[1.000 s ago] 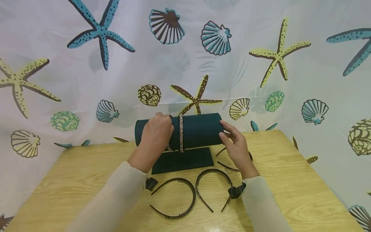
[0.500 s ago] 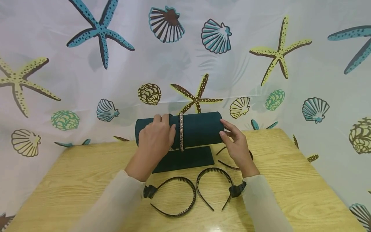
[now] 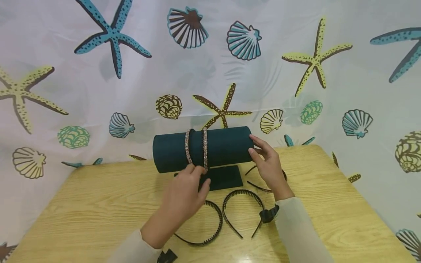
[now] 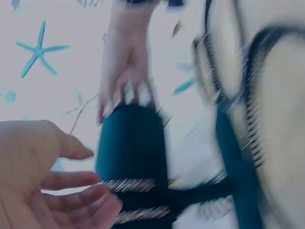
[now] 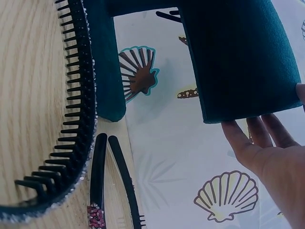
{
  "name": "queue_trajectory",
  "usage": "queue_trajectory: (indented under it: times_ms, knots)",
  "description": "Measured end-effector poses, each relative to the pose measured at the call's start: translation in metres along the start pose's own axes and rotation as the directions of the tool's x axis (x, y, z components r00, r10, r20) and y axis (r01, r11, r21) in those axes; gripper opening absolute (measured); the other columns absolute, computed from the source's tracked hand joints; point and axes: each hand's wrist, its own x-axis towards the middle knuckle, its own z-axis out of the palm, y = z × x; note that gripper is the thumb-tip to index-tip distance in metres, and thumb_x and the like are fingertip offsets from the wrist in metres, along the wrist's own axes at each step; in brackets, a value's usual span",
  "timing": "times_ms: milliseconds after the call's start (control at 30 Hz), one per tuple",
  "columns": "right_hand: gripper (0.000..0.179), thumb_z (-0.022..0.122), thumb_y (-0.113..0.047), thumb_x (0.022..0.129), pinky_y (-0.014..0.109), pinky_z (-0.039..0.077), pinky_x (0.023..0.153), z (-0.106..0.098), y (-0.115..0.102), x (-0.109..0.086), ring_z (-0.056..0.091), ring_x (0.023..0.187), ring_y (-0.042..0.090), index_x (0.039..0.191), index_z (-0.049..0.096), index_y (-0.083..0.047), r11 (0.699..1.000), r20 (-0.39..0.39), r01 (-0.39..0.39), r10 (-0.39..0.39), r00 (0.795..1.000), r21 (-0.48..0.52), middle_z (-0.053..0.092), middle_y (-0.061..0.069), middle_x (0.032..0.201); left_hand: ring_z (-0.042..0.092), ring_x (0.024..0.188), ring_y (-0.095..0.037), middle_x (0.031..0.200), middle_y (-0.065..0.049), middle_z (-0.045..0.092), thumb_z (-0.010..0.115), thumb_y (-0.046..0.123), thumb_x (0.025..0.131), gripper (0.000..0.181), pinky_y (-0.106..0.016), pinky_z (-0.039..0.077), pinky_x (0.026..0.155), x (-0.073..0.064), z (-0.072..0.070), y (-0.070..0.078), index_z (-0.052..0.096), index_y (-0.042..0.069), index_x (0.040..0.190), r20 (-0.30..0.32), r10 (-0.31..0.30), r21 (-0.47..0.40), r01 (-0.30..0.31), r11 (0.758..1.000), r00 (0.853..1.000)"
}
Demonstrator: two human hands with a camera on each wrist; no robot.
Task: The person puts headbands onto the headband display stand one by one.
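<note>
In the head view, a dark teal roll-shaped headband stand (image 3: 230, 146) lies crosswise on its base (image 3: 227, 178). Two glittery headbands, a left one (image 3: 188, 146) and a right one (image 3: 205, 149), sit side by side around the roll. My left hand (image 3: 184, 190) is just in front of and below the left headband, its fingers loosely bent and nothing visible in them. Whether its fingertips touch the band is unclear; the left wrist view is blurred. My right hand (image 5: 281, 157) touches the roll's right end with extended, spread fingertips, the thumb at its side.
On the wooden table (image 3: 98, 204) in front of the stand lie toothed headbands, one (image 3: 218, 219) partly behind my left forearm and another (image 3: 243, 191) beside it. More headband ends (image 3: 260, 187) show by my right wrist. A shell-and-starfish patterned cloth (image 3: 210, 73) hangs behind.
My left hand has come off the top of the roll and moved down toward me, uncovering the left headband. My right hand stays at the roll's right end.
</note>
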Motion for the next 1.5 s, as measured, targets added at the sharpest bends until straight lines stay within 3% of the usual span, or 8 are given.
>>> queue_trajectory:
  times_ms: [67,200,367,533,600,800,1033,1500]
  knots:
    - [0.046,0.056,-0.025,0.103,0.044,0.051,0.102,0.000,0.000,0.001,0.052,0.130,0.025,0.147,0.049,-0.030,1.000,0.001,0.002,-0.002,1.000,0.001,0.045,0.005,0.152,0.063,0.070,-0.014,0.095,-0.004,0.067,0.075,0.032,0.089,0.027,-0.025,0.049,0.052,-0.012,0.010,0.004,0.070,0.012,0.106,0.140,-0.018,-0.068,0.027,0.997,0.990]
    - [0.045,0.056,-0.025,0.103,0.049,0.049,0.103,0.001,0.000,0.001,0.052,0.130,0.026,0.147,0.049,-0.030,1.000,0.000,0.001,-0.001,1.000,0.005,0.045,0.005,0.152,0.058,0.064,-0.010,0.093,-0.003,0.066,0.074,0.040,0.088,0.032,-0.025,0.046,0.052,-0.033,0.030,0.008,0.070,0.012,0.104,0.340,-0.013,-0.125,0.058,0.990,0.940]
    - [0.045,0.056,-0.025,0.103,0.049,0.049,0.104,0.003,0.001,0.002,0.052,0.131,0.026,0.148,0.049,-0.030,1.000,0.006,-0.001,0.001,1.000,0.011,0.044,0.005,0.153,0.056,0.065,-0.008,0.091,-0.001,0.067,0.071,0.050,0.088,0.043,-0.029,0.047,0.055,-0.055,0.043,0.008,0.070,0.011,0.108,0.452,0.003,-0.091,0.043,0.995,0.892]
    - [0.045,0.056,-0.026,0.103,0.048,0.049,0.104,0.004,0.001,0.001,0.051,0.131,0.025,0.147,0.049,-0.031,1.000,0.007,-0.001,0.001,1.000,0.010,0.043,0.004,0.153,0.054,0.068,-0.006,0.082,0.006,0.060,0.071,0.056,0.085,0.049,-0.031,0.045,0.055,-0.066,0.043,0.006,0.069,0.012,0.107,0.550,0.012,-0.087,0.042,0.995,0.835]
    - [0.045,0.056,-0.026,0.103,0.049,0.049,0.104,0.004,0.000,0.001,0.052,0.131,0.025,0.147,0.049,-0.031,1.000,0.006,0.002,-0.002,1.000,0.010,0.044,0.004,0.153,0.055,0.070,-0.006,0.084,0.006,0.060,0.072,0.055,0.084,0.048,-0.031,0.046,0.056,-0.068,0.043,0.004,0.069,0.013,0.107,0.567,0.014,-0.093,0.047,0.995,0.823]
    - [0.046,0.057,-0.026,0.103,0.052,0.048,0.104,0.003,0.000,0.001,0.051,0.132,0.026,0.147,0.049,-0.031,1.000,0.005,0.003,-0.003,1.000,0.009,0.043,0.005,0.153,0.054,0.069,-0.006,0.084,0.007,0.060,0.075,0.050,0.084,0.040,-0.030,0.045,0.056,-0.069,0.044,0.003,0.068,0.015,0.102,0.578,0.014,-0.103,0.056,0.993,0.816]
    - [0.045,0.056,-0.025,0.103,0.052,0.048,0.105,0.003,0.000,0.000,0.051,0.132,0.026,0.147,0.049,-0.031,1.000,0.000,-0.009,0.009,1.000,0.010,0.043,0.005,0.153,0.049,0.060,-0.005,0.072,0.009,0.055,0.078,0.039,0.084,0.025,-0.027,0.041,0.052,-0.072,0.045,0.003,0.066,0.017,0.086,0.563,0.037,-0.125,0.041,0.991,0.826]
    - [0.046,0.056,-0.024,0.103,0.053,0.048,0.105,0.002,0.000,0.000,0.051,0.133,0.027,0.148,0.049,-0.031,1.000,-0.004,-0.013,0.013,1.000,0.002,0.043,0.006,0.154,0.051,0.058,-0.005,0.067,0.009,0.053,0.079,0.035,0.083,0.025,-0.027,0.041,0.049,-0.075,0.041,0.008,0.062,0.020,0.071,0.598,0.041,-0.072,0.002,0.997,0.801]
